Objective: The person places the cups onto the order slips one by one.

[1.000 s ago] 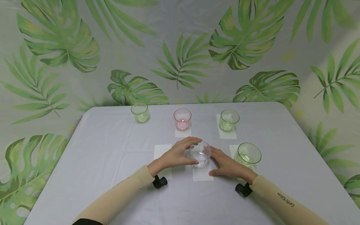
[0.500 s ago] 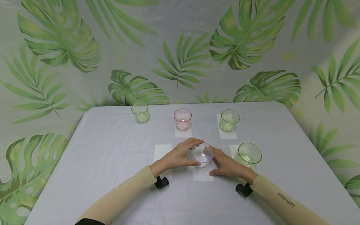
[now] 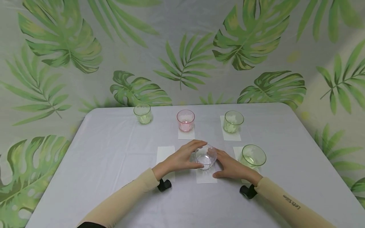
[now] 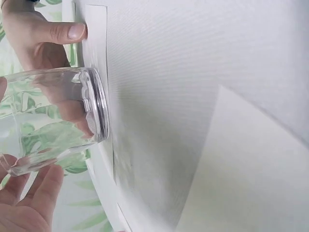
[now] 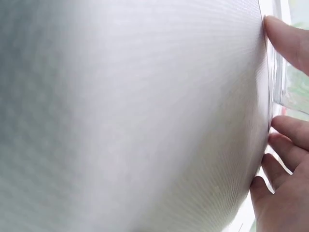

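Observation:
A clear glass (image 3: pixel 206 160) stands upright in front of me, over a white paper strip (image 3: pixel 206 178). My left hand (image 3: pixel 180 156) holds it from the left, thumb on the near side and fingers around the far side. In the left wrist view the base of the glass (image 4: pixel 99 104) is right at the paper. My right hand (image 3: pixel 233 167) rests just right of the glass, thumb and fingers spread apart. The right wrist view shows the right hand's fingertips (image 5: pixel 275 121) down at the table surface, its thumb (image 5: pixel 285 41) by the paper.
A pink glass (image 3: pixel 185 122) and a green glass (image 3: pixel 232 123) stand on paper strips behind. Another green glass (image 3: pixel 252 156) is beside my right wrist, and one more green glass (image 3: pixel 143 114) is at the back left. A bare paper strip (image 3: pixel 164 153) lies under my left wrist.
The clear glass and my left hand have shifted slightly right over the strip, mostly in the first half second. My right hand has stayed in place.

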A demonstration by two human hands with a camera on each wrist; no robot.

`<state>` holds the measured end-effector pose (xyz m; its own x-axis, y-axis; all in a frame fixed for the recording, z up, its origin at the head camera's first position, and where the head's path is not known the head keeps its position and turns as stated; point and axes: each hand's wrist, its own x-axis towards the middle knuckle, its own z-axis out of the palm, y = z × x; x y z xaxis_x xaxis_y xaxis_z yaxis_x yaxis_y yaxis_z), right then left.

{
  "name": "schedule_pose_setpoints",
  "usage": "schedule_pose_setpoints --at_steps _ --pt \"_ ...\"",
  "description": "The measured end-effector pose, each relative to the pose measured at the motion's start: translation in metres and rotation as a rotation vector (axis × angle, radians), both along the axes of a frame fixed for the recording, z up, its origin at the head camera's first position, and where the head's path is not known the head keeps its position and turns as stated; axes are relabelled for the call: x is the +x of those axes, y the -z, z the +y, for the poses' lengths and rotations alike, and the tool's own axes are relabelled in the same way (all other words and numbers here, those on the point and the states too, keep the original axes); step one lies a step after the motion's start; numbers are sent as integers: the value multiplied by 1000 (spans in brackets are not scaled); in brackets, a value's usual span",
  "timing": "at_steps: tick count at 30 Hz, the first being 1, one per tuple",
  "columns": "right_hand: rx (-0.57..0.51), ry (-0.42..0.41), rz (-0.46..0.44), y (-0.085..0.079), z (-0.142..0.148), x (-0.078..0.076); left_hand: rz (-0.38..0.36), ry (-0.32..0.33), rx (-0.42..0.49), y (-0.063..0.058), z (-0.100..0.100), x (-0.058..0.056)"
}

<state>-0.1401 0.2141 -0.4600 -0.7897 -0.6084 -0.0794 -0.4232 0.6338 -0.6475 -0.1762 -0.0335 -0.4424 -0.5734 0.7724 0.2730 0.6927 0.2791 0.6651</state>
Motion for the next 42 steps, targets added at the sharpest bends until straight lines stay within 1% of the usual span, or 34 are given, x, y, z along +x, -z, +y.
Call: schedule_pose_setpoints --at_steps 5,9,12,18,21,26,30,34,38,42 --pt "-23 28 -32 -3 1 0 -40 -6 -12 -4 -5 0" --pt "-53 58 -35 -6 0 0 -56 -36 28 -6 -16 -3" --pt "-63 86 -28 -8 -1 1 -44 -76 65 -6 -28 -7" --pt "-90 105 31 -13 -4 0 -27 -185 116 -7 -60 -17" --pt "-118 103 31 -19 -5 1 -13 -254 115 -10 -77 -22" --pt "-146 88 13 -31 -7 2 5 -361 92 -15 -105 -28" --pt "-169 66 -6 -39 -10 3 13 -454 48 -21 -126 -32" --pt "-180 45 -5 -46 -15 3 26 -540 12 -27 -146 -38" --pt "-186 30 3 -52 -21 2 45 -608 6 -30 -163 -45" --pt "-181 16 10 -59 -29 2 53 -651 15 -34 -175 -53"
